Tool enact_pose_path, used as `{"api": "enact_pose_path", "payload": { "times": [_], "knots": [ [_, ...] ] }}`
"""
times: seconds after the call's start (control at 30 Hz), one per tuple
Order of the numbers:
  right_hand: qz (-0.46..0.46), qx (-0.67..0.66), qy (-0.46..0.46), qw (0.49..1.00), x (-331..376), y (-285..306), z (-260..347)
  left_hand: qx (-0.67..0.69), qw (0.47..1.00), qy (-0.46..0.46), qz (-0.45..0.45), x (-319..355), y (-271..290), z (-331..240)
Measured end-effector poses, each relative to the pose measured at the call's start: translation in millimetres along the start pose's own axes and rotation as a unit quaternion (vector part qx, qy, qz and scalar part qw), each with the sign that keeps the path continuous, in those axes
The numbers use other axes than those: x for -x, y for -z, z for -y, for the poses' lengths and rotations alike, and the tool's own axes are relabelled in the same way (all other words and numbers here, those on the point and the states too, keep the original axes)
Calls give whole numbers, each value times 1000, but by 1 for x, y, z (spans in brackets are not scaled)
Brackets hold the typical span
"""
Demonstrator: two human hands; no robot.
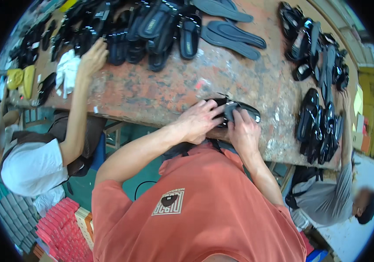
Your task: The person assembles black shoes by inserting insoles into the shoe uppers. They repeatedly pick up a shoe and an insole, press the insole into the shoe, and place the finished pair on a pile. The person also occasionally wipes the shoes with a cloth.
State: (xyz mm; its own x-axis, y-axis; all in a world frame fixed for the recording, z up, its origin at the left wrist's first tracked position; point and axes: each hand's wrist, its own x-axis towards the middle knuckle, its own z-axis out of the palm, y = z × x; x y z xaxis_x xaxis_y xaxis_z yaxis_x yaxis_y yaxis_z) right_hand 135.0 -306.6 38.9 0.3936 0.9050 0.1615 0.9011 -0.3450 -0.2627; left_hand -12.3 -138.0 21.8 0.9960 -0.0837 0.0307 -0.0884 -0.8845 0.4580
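A black sandal [235, 108] with a grey insole lies at the near edge of the worn reddish worktable [169, 87]. My left hand [200, 122] grips its left end, fingers wrapped over the strap. My right hand [243, 131] presses on the sandal's middle and right part from the near side. Part of the sandal is hidden under both hands.
Many black sandals [152, 30] are piled along the far edge, with loose grey soles [233, 32] beside them. Another heap of sandals [318, 109] lies at the right. A co-worker's hand [93, 59] reaches in from the left; a second person [331, 196] sits at the lower right. Red boxes [64, 227] are stacked on the floor.
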Motion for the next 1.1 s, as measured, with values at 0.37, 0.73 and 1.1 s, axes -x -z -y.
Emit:
{"api": "enact_pose_path", "payload": {
  "times": [0.37,0.73,1.1],
  "knots": [
    [8,11,-3,1000,-2,-12,-9,10,1000,-12,-26,-2,-6,-2],
    [109,-138,97,980,-11,31,-68,20,984,-166,-62,1,-3,15],
    [109,-191,76,973,-2,-6,-110,57,984,-168,2,-66,-28,-9]
  ]
}}
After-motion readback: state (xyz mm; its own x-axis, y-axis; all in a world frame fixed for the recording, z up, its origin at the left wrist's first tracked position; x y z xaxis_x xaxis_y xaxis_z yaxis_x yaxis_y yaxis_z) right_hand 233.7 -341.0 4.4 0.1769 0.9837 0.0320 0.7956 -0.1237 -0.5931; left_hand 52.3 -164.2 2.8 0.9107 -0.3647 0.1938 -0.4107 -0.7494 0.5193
